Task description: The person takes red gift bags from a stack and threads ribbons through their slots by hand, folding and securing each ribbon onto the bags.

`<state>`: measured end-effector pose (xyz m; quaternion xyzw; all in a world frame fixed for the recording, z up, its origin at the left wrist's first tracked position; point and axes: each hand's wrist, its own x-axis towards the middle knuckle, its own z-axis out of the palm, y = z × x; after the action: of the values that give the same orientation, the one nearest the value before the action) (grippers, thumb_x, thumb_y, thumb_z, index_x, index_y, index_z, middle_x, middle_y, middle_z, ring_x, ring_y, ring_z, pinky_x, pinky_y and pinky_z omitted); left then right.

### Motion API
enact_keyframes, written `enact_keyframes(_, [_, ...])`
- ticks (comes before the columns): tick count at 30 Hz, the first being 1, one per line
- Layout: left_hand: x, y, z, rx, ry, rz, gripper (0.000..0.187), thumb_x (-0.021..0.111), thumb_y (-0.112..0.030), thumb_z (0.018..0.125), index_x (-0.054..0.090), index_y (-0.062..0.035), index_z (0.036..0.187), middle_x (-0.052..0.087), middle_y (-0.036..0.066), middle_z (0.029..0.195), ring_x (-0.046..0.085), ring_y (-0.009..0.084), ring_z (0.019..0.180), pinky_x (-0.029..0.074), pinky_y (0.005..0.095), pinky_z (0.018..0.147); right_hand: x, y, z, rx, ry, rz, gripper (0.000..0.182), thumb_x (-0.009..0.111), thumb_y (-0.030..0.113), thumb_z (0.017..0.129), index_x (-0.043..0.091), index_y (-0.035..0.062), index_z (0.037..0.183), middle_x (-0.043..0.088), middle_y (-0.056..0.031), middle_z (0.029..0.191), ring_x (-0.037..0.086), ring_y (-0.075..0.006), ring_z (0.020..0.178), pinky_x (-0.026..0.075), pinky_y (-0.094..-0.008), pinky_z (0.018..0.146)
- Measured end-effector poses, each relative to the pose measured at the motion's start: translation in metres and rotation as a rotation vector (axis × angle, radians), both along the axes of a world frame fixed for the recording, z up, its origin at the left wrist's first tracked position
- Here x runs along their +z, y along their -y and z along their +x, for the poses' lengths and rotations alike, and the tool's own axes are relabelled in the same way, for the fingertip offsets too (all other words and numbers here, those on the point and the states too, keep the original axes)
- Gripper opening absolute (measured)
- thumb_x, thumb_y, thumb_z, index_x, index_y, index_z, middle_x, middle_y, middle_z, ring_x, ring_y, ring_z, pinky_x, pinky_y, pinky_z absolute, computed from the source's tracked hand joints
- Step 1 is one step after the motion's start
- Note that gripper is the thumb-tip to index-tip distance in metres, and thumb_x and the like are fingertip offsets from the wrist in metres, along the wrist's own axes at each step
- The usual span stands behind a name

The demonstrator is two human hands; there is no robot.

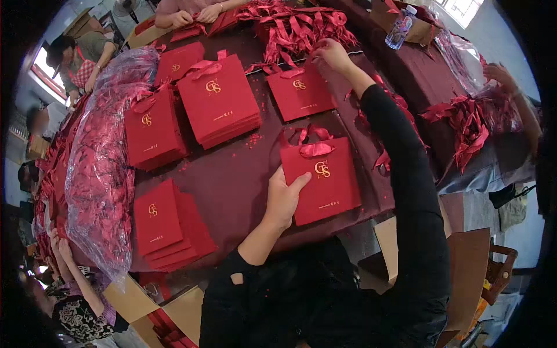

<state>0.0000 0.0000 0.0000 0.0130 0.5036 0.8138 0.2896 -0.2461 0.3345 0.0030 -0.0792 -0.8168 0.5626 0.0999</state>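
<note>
Dark red table point(232, 180); left hand point(284, 200) grips the edge of a red bag point(322, 177); right hand point(332, 53) pinches ribbons point(299, 26) in the pile.

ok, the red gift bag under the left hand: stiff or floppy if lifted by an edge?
The red gift bag lies folded flat, so it is probably light and fairly stiff. The left hand pins its edge; it may slide on the tablecloth. Its ribbon handle looks limp.

Packing workshop: stacked red gift bags point(219, 98), ribbon piles point(299, 26), several ppl at table point(232, 185).
</note>
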Motion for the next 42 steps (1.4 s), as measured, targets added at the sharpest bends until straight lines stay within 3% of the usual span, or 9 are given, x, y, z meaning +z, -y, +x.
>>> enact_keyframes(4, [0.000,0.012,-0.021,0.028,0.003,0.023,0.030,0.060,-0.004,0.092,0.055,-0.0002,0.121,0.064,0.007,0.114,0.061,0.0139,0.103,0.048,0.0300,0.092,0.008,0.014,0.010,-0.365,-0.546,0.829,0.027,0.065,0.021,0.089,0.061,0.0001,0.106,0.067,-0.0126,0.079,0.064,-0.0169,0.062,0.051,-0.0303,0.056])
enact_keyframes(8, [0.005,0.007,-0.011,0.183,0.033,0.188,0.030,0.057,-0.009,0.097,0.052,-0.0008,0.125,0.061,0.006,0.120,0.059,0.0141,0.107,0.046,0.0307,0.094,0.087,0.077,0.146,0.065,0.389,0.151,0.050,0.055,0.046,0.096,0.065,0.0014,0.075,0.062,-0.0048,0.061,0.061,-0.0138,0.053,0.047,-0.0253,0.047])
enact_keyframes(10, [0.002,0.005,-0.011,0.181,0.039,0.223,0.034,0.053,-0.012,0.099,0.047,-0.0015,0.130,0.057,0.008,0.126,0.057,0.0170,0.112,0.047,0.0330,0.096,0.101,0.098,0.190,0.187,0.731,-0.098,0.061,0.055,0.058,0.092,0.065,-0.0015,0.084,0.064,-0.0060,0.063,0.058,-0.0128,0.051,0.045,-0.0242,0.048])
enact_keyframes(14, [0.010,0.005,-0.003,0.049,0.081,0.280,0.042,0.044,-0.026,0.104,0.039,-0.0048,0.139,0.049,0.010,0.137,0.053,0.0214,0.121,0.044,0.0377,0.103,0.079,0.093,0.226,0.265,0.715,-0.243,0.050,0.071,0.037,0.087,0.058,-0.0023,0.116,0.065,-0.0039,0.081,0.045,-0.0073,0.050,0.039,-0.0193,0.048])
enact_keyframes(17, [0.026,0.011,-0.001,-0.151,0.152,0.271,0.053,0.036,-0.041,0.104,0.034,-0.0054,0.144,0.046,0.010,0.141,0.048,0.0223,0.126,0.040,0.0391,0.107,0.103,0.097,0.223,0.248,0.586,-0.425,0.056,0.069,0.015,0.087,0.047,-0.0079,0.133,0.068,-0.0096,0.106,0.066,-0.0115,0.080,0.055,-0.0233,0.071])
enact_keyframes(20, [0.005,0.012,-0.009,-0.263,0.104,0.311,0.067,0.029,-0.054,0.102,0.031,-0.0031,0.146,0.044,0.012,0.144,0.045,0.0236,0.131,0.036,0.0396,0.110,0.115,0.087,0.215,0.379,0.553,-0.309,0.055,0.066,0.008,0.088,0.044,-0.0092,0.136,0.065,-0.0116,0.117,0.066,-0.0136,0.098,0.053,-0.0262,0.085])
enact_keyframes(27, [0.008,0.022,-0.024,-0.015,0.276,0.506,0.053,0.045,-0.041,0.102,0.047,0.0005,0.135,0.059,0.015,0.129,0.059,0.0221,0.115,0.046,0.0347,0.098,0.103,0.109,0.228,0.550,0.562,-0.163,0.047,0.060,-0.001,0.091,0.046,-0.0040,0.136,0.063,-0.0086,0.122,0.060,-0.0142,0.108,0.047,-0.0274,0.095])
enact_keyframes(33, [-0.011,0.027,-0.027,0.131,0.193,0.392,0.020,0.050,-0.020,0.101,0.060,-0.0028,0.096,0.066,0.020,0.113,0.064,0.0234,0.101,0.051,0.0370,0.091,0.108,0.115,0.257,0.574,0.497,-0.241,0.044,0.058,-0.003,0.092,0.048,-0.0051,0.134,0.062,-0.0074,0.124,0.059,-0.0134,0.110,0.046,-0.0294,0.098])
enact_keyframes(42, [-0.007,0.024,-0.028,-0.024,0.379,0.358,0.041,0.042,-0.040,0.102,0.054,-0.0028,0.115,0.054,0.020,0.131,0.056,0.0269,0.110,0.044,0.0460,0.104,0.096,0.063,0.248,0.371,0.735,-0.560,0.047,0.063,0.006,0.086,0.051,-0.0068,0.130,0.065,-0.0134,0.117,0.066,-0.0184,0.100,0.052,-0.0318,0.091])
